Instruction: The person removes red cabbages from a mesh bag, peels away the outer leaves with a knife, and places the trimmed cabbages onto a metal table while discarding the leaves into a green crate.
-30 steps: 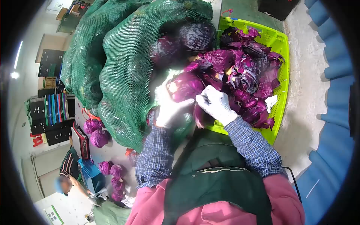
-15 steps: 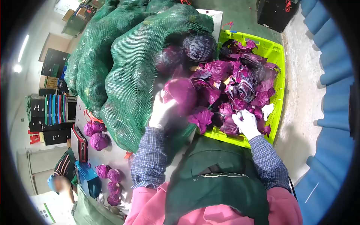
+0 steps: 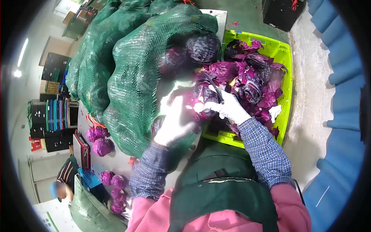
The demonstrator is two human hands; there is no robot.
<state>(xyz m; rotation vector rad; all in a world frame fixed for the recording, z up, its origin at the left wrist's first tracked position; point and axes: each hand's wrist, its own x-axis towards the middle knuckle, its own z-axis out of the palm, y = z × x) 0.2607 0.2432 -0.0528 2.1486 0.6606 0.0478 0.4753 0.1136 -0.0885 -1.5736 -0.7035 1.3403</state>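
Note:
My left hand [image 3: 174,121], in a white glove and blurred by motion, is cupped against the left side of a red cabbage [image 3: 201,96]. A pale cut stem shows on this cabbage's near side. My right hand [image 3: 228,108], also gloved, is closed around a knife [image 3: 213,85]; its dark blade points up and left across the cabbage. Below and beyond the knife, a yellow-green crate [image 3: 286,92] holds loose purple leaves [image 3: 270,98]. Two more red cabbages, one dark [image 3: 203,48] and one blurred [image 3: 172,60], lie at the mouth of a green mesh sack [image 3: 133,77].
Several trimmed cabbages [image 3: 102,147] sit on the table at left, near a red-edged dark box [image 3: 82,149]. A person [image 3: 67,176] bends at the lower left. Black crates [image 3: 58,133] stand behind. A blue curtain [image 3: 346,116] hangs at right.
My right hand has risen from the leaves in the crate to the cabbage, and the knife now shows. My left hand has lowered slightly with the cabbage turned. The other person has bent lower.

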